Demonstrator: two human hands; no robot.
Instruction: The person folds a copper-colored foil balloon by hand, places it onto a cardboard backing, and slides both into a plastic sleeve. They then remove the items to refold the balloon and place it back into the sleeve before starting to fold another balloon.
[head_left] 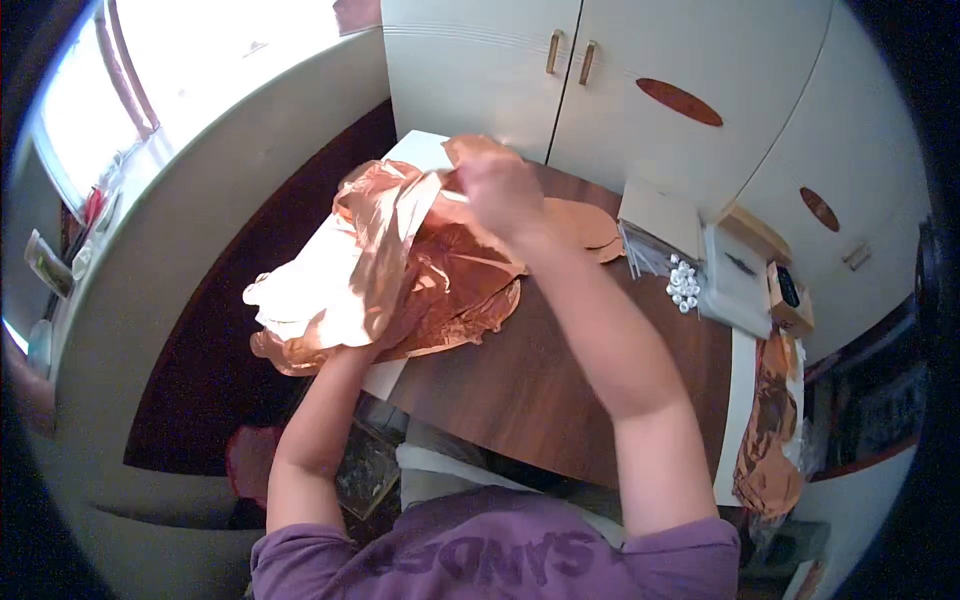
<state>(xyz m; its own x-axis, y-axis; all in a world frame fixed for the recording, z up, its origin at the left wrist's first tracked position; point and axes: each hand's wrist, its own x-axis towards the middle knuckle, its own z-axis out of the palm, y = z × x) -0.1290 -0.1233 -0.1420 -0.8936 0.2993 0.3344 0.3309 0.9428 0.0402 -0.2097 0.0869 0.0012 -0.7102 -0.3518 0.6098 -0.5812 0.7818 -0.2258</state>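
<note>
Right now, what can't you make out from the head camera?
All in the head view:
Left hand: mostly hidden by copper-coloured foil.
Right hand: blurred, so its exact grip is unclear.
Scene beyond the window: washed out by glare.
Small white pieces: too small to identify.

Both arms [630, 365] outstretched, right hand [500, 196] apparently curled

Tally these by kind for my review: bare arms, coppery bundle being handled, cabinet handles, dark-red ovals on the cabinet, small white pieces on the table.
Bare arms: 2
Coppery bundle: 1, its separate sheets uncountable
Cabinet handles: 3
Dark-red ovals: 2
Small white pieces: too clustered to count, left out
Total counted: 8
</note>
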